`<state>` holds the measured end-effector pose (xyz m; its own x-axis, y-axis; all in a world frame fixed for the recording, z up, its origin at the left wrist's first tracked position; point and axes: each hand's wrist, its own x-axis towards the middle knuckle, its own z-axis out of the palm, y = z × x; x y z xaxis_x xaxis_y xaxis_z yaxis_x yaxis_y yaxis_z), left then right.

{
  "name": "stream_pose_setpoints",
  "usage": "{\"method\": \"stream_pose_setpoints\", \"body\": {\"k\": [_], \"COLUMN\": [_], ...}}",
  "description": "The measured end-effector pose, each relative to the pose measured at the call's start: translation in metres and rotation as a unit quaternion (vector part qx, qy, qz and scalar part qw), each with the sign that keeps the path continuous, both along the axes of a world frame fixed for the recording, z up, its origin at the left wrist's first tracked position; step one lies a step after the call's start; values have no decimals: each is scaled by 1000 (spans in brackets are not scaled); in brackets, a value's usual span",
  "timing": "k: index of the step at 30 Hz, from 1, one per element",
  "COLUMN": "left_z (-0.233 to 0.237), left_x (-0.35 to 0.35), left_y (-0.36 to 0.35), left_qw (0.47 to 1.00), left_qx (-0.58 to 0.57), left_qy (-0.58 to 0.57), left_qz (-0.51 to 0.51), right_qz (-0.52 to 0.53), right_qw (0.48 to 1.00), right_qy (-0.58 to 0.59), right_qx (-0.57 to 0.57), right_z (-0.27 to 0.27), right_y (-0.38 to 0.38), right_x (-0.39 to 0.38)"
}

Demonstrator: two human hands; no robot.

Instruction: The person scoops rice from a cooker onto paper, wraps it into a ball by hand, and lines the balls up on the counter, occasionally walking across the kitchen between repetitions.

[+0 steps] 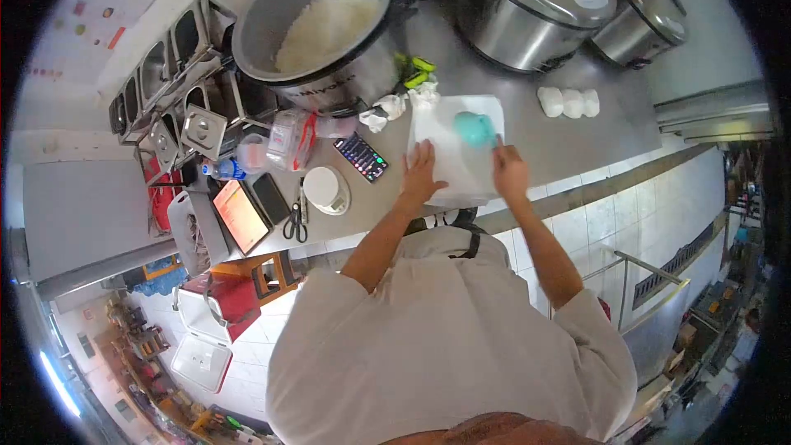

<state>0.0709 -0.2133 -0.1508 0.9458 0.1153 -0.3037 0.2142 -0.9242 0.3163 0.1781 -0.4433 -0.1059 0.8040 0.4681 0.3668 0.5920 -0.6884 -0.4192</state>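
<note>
White shirt (445, 338) nearest, below cutting board (449, 119). Left hand (420, 173) flat on board, fingers spread open. Right hand (509, 169) at board's right edge, fingers apparently closed on teal scoop (475, 128) lying on board. Likely portioning rice; next calls for a steadied board. Behind board: one rice pot (317, 25), two cookers (540, 16). Right of board: three rice balls (568, 102).

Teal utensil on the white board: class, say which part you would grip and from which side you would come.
Probably the teal utensil by its narrow near end, from the right side: its broad rounded part lies farther in on the white board, and the right hand meets it at that end.
</note>
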Motion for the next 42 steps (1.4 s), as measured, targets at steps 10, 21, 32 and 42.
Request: {"method": "stream_pose_setpoints", "body": {"k": [10,21,32,42], "left_z": [12,-28,-24,18], "left_x": [-1,-22,15,11], "left_y": [0,14,16,21], "left_qw": [1000,952,943,972], "left_qx": [20,-137,-97,-172], "left_qy": [8,-208,-228,-59], "left_qz": [6,-178,-224,-151], "right_qz": [11,113,241,151], "right_qw": [1000,965,941,959], "right_qy": [27,-86,-171,215], "right_qx": [-6,219,162,-106], "right_z": [-51,255,261,17], "right_y": [12,168,296,-31], "right_x": [-47,43,72,-9]}}
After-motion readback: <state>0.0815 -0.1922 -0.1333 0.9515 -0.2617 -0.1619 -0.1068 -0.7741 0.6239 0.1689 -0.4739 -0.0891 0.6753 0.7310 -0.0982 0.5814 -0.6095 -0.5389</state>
